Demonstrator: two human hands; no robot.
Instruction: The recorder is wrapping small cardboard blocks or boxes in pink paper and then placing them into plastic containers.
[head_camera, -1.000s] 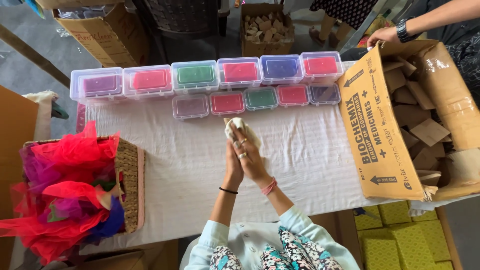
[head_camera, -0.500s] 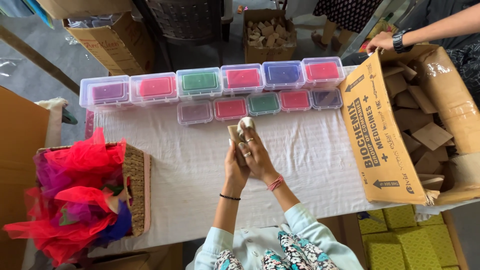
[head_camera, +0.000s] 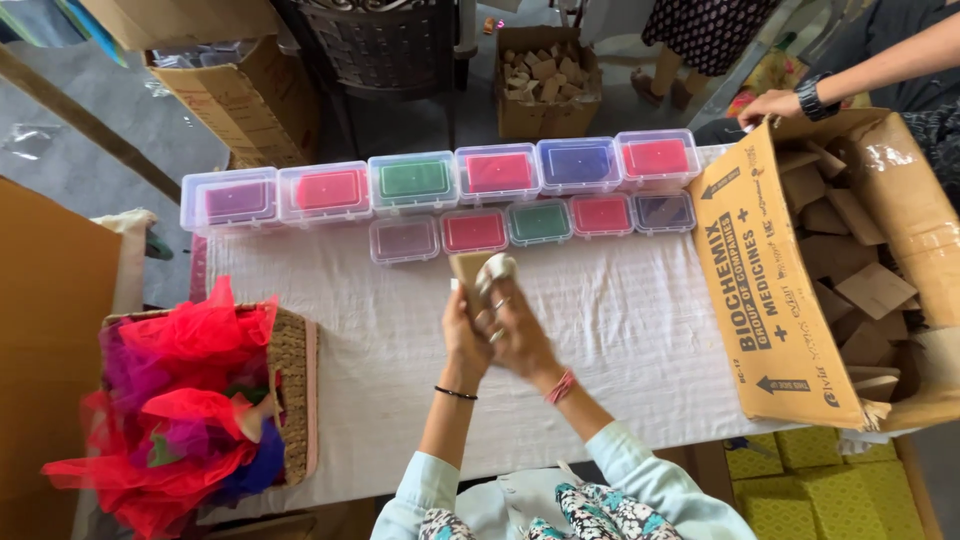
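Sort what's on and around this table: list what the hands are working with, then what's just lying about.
In hand:
left hand
right hand
small tan block
white cloth

Lying about:
clear boxes of coloured blocks
basket of red and purple netting
big cardboard box of tan pieces
yellow boxes

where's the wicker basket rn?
Head view, lower left: the wicker basket sits on the white table, stuffed with red and purple netting, left of the person's left hand.

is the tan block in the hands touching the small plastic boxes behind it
Cannot tell. In the head view the tan block overlaps the edge of a small clear box, but it is likely raised above the white tablecloth.
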